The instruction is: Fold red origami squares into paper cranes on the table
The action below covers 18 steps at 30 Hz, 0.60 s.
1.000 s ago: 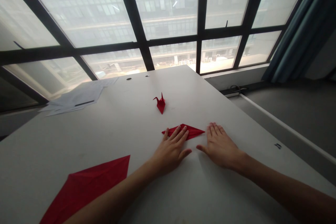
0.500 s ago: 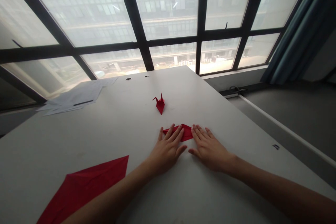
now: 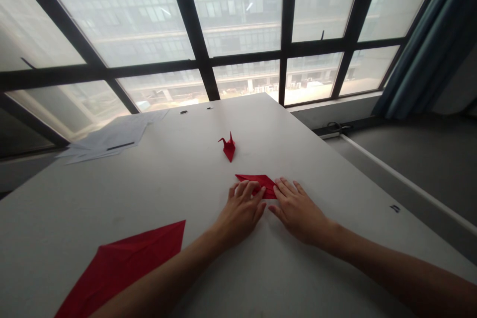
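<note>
A small folded red paper lies flat on the white table. My left hand rests on its near edge with fingers bent, pressing the paper down. Beside it, my right hand lies flat with fingers stretched out, its fingertips on the paper's right end. Further back stands a finished red paper crane. A large flat red sheet with crease lines lies at the near left, under my left forearm.
Loose white papers with a dark pen lie at the table's far left corner. Tall windows with dark frames rise behind the table. A blue curtain hangs at the right, above a grey floor.
My right hand has slid left onto the folded paper's right end. My left fingers have curled and drawn back to its near edge. The paper now looks shorter and partly covered.
</note>
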### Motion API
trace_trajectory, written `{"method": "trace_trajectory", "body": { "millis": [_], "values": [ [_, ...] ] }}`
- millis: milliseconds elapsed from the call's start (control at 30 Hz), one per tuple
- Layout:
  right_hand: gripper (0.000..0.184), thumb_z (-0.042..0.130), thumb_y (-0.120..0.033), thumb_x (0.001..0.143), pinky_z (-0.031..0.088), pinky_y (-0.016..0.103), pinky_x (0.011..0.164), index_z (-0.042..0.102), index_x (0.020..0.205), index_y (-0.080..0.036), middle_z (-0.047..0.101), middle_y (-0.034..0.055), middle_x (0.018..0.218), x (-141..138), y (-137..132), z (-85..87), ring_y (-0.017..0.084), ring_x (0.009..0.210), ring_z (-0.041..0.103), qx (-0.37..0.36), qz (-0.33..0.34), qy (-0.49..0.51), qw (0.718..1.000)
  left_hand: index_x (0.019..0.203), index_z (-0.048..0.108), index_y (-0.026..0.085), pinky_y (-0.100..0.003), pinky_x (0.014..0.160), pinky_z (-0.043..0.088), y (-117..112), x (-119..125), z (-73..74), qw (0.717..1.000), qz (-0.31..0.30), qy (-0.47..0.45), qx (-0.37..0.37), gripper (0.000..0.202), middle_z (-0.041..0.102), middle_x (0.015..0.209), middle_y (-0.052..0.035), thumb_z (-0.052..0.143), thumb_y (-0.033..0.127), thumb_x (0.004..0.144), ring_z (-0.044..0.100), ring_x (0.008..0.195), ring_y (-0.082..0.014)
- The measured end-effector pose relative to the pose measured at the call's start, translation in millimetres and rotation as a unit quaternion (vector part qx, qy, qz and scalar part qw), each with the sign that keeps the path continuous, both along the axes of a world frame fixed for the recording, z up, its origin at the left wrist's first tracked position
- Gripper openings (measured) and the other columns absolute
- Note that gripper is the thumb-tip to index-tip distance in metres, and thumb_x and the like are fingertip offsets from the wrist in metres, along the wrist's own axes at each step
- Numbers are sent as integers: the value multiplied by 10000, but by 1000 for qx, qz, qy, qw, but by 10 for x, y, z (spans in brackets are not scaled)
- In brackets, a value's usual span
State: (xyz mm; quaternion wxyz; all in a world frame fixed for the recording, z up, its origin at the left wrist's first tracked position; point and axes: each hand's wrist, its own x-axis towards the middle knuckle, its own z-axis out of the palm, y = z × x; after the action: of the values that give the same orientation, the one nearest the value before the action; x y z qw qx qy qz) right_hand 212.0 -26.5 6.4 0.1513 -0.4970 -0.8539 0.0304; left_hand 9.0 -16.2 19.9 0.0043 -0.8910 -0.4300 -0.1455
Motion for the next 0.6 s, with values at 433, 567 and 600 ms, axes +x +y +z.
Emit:
{"method": "trace_trajectory", "body": {
  "millis": [433, 567, 600],
  "values": [
    [244, 475, -172, 969, 451, 339, 920, 703, 1052, -198, 685, 65, 1001, 148, 224, 149, 202, 986, 588, -21, 49, 168, 984, 1281, 603, 286, -418, 1099, 392, 107, -31, -5, 995, -49, -75, -44, 324, 604, 1228, -53, 447, 273, 998, 568, 1142, -211],
    [358, 507, -37, 880, 444, 344, 947, 689, 1139, -203, 669, 72, 1039, 295, 406, 38, 209, 1031, 569, -16, 41, 177, 983, 1353, 553, 297, -469, 1185, 278, 104, -48, -16, 994, -74, -61, -57, 370, 566, 1326, -52, 455, 282, 997, 532, 1240, -215],
    [339, 526, -42, 875, 445, 343, 945, 701, 1115, -207, 670, 67, 1024, 323, 437, 24, 209, 1022, 570, -19, 51, 179, 982, 1365, 543, 299, -476, 1191, 266, 102, -50, -15, 994, -76, -58, -60, 377, 559, 1343, -52, 452, 286, 999, 520, 1261, -218]
  ]
}}
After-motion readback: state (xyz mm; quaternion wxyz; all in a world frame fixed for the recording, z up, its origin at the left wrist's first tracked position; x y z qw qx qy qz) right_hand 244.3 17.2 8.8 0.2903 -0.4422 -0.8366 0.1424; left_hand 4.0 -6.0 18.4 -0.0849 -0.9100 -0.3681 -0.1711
